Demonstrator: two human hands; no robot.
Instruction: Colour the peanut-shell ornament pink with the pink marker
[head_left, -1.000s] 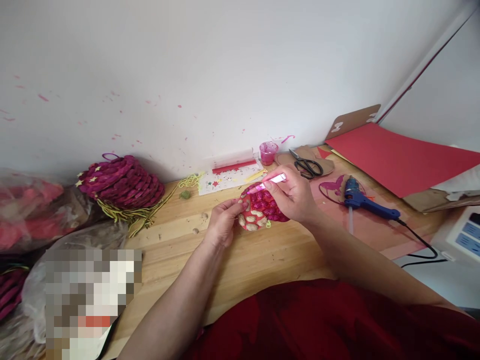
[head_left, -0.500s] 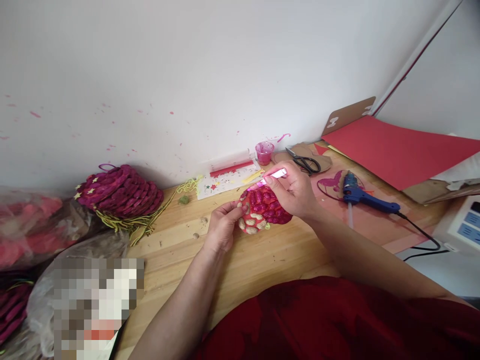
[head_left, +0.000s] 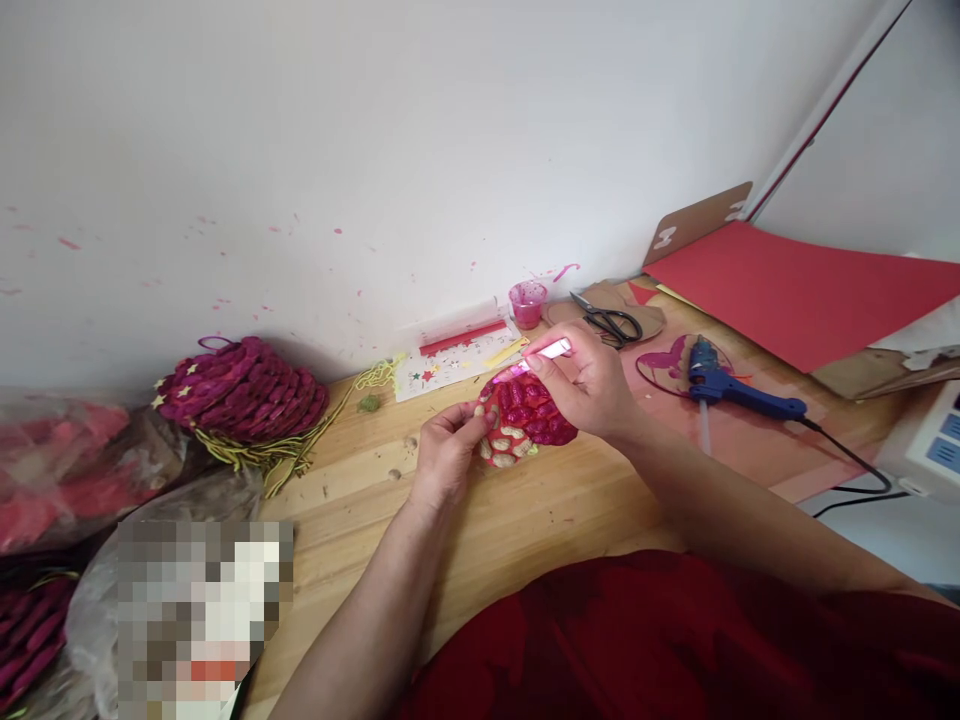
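My left hand (head_left: 450,448) pinches the left edge of a round red craft piece (head_left: 517,415) covered with peanut shells. Its upper right shells are painted glossy magenta; those at the lower left are bare tan. Between the thumb and fingers of my right hand (head_left: 589,380) is a paintbrush with a white handle (head_left: 556,348). The brush's pink end reaches the piece's upper edge, though its bristles are hard to make out. A clear plastic cup (head_left: 527,305) with magenta paint stands behind, near the wall.
Stacked magenta craft pieces (head_left: 244,390) with green yarn lie left. Behind my hands is a white sheet with small stars (head_left: 420,380). Black scissors (head_left: 615,325), a blue glue gun (head_left: 742,390) with a cord, and red card sheets (head_left: 795,285) occupy the right. Plastic bags (head_left: 90,600) crowd the left edge.
The view has shifted slightly. Both hands keep their grips, and the brush stays at the upper edge of the craft piece with hardly any movement.
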